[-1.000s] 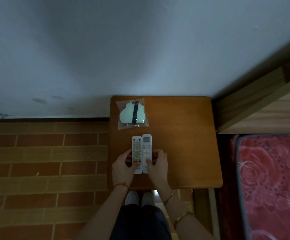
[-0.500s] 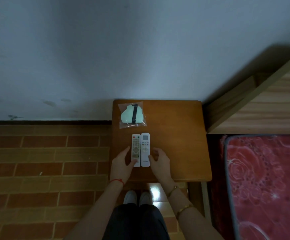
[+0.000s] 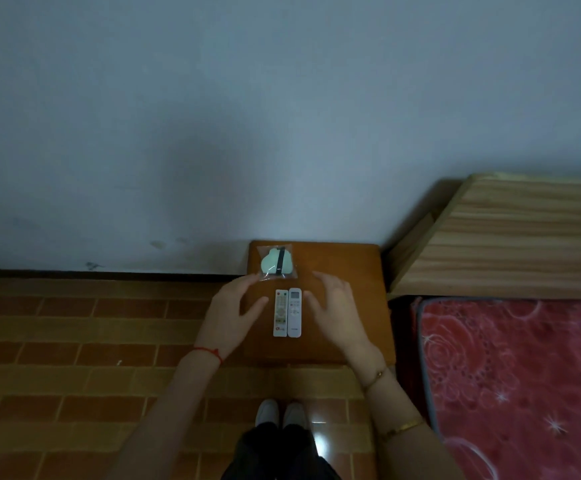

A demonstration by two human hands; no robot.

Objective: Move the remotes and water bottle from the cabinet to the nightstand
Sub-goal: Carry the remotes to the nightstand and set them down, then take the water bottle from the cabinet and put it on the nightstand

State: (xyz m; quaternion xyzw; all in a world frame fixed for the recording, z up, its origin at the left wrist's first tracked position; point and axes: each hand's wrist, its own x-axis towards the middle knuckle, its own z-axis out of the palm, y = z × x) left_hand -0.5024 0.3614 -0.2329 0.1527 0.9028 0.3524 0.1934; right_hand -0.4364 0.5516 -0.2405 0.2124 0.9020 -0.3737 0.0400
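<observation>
Remotes (image 3: 287, 312) side by side on nightstand (image 3: 348, 271), left hand (image 3: 235, 306) and right hand (image 3: 336, 306) spread, grip empty, bagged item (image 3: 277, 263) unclear.

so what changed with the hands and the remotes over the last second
Both hands let go. A second ago the left hand and right hand were holding the near ends of the two remotes; now they are open and spread apart, one on each side, touching neither. The remotes still lie side by side on the nightstand, and the bagged item has not moved.
</observation>
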